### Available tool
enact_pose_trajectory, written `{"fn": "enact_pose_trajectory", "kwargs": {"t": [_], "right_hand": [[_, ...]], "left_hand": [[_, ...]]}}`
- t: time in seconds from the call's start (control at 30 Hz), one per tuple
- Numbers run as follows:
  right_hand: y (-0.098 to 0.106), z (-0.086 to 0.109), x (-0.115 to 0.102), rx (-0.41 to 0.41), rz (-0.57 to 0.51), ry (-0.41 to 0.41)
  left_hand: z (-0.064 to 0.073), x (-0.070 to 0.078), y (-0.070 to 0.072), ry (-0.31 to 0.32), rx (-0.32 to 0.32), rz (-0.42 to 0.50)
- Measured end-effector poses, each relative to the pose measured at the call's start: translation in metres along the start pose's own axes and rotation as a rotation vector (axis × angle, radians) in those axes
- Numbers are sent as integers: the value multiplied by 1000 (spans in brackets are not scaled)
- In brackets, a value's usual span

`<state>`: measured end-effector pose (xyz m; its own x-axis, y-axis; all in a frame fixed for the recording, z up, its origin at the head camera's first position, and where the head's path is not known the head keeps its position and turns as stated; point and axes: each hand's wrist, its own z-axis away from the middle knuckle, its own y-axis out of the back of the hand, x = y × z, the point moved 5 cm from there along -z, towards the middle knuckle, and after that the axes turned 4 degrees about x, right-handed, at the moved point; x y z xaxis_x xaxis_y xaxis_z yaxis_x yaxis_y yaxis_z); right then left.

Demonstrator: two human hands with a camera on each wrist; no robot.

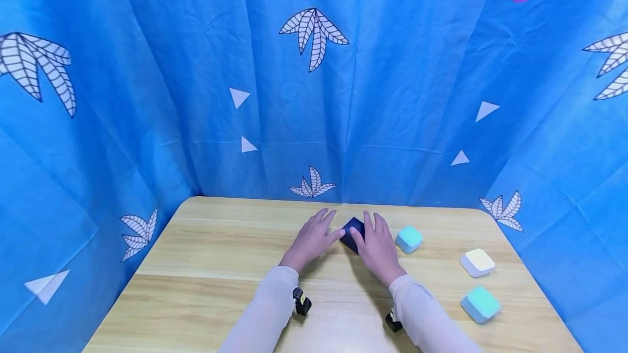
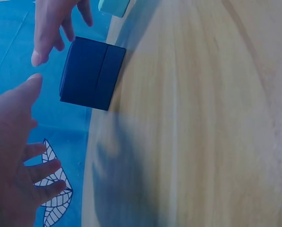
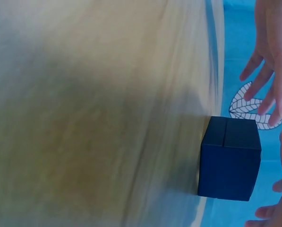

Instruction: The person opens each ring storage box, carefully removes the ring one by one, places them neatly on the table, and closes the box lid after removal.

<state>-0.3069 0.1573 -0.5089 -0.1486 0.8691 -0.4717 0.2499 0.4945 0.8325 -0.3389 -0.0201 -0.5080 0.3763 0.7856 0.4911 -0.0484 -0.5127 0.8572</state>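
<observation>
A dark navy box (image 1: 351, 237) with a seam line near one edge stands on the wooden table, turned at an angle. My left hand (image 1: 314, 236) is to its left, fingers spread, with the thumb reaching toward the box. On the other side my right hand (image 1: 376, 244) hovers with extended fingers, its thumb overlapping the box in the head view. The left wrist view shows the box (image 2: 89, 73) with a gap between it and the left hand (image 2: 11, 146). In the right wrist view the whole box (image 3: 228, 163) shows, with neither hand gripping it.
A turquoise block (image 1: 409, 239) sits just right of the right hand. Farther right are a white block (image 1: 477, 262) and a second turquoise block (image 1: 481, 304). A blue patterned curtain (image 1: 304, 108) hangs behind the wooden table (image 1: 196, 266) and along its sides.
</observation>
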Motion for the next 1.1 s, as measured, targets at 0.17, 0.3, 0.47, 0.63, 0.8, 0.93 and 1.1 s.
{"fn": "enact_pose_trajectory", "kwargs": {"t": [0.17,0.3,0.47,0.63,0.8,0.93,1.1], "right_hand": [[0,6,5,-1,-22,-28],[0,10,10,-4,-24,-48],[-2,14,15,-8,7,-60],[-3,16,18,-13,22,-67],[-4,20,19,-37,11,-90],[-6,22,20,-40,-6,-94],[-7,23,21,-13,-26,-84]], "left_hand": [[-1,-2,-6,-8,-12,23],[-3,-4,-11,-27,-25,58],[-9,-3,-15,-34,-40,72],[-15,-7,-20,-30,-57,67],[-21,-7,-24,-52,-86,123],[-26,-6,-29,-50,-116,163],[-33,-9,-36,-16,-158,245]]}}
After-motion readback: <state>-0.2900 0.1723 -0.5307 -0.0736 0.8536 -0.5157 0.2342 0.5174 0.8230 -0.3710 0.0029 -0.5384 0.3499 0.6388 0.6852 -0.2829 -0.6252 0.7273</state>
